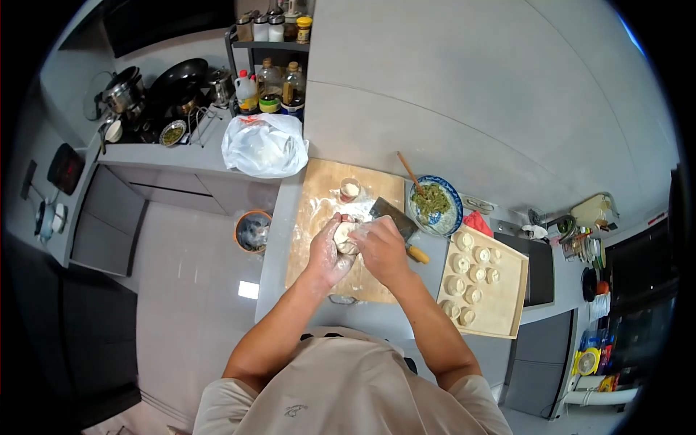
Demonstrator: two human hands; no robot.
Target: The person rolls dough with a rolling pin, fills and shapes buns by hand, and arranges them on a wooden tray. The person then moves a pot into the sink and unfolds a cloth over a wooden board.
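Note:
My left hand (328,252), dusted with flour, cups a round white dough bun (345,233) above the wooden board (326,174). From the other side my right hand (384,250) closes its fingers on the bun's edge; the exact fingertip contact is partly hidden. Behind the right hand lies a cleaver (392,214), its wooden handle (417,254) pointing toward the tray. A small cup (350,192) with something white in it stands farther up the floured board. To the right, a blue-and-white bowl (457,217) holds chopped green filling (431,199) with wooden chopsticks (407,168) in it.
Several shaped buns (462,263) sit on a wooden tray (500,312) at the right, beside the sink (539,272). A white plastic bag (264,148), a bottle rack (272,45) and a stove with pans (177,80) stand at upper left. An orange-rimmed bin (237,235) is below.

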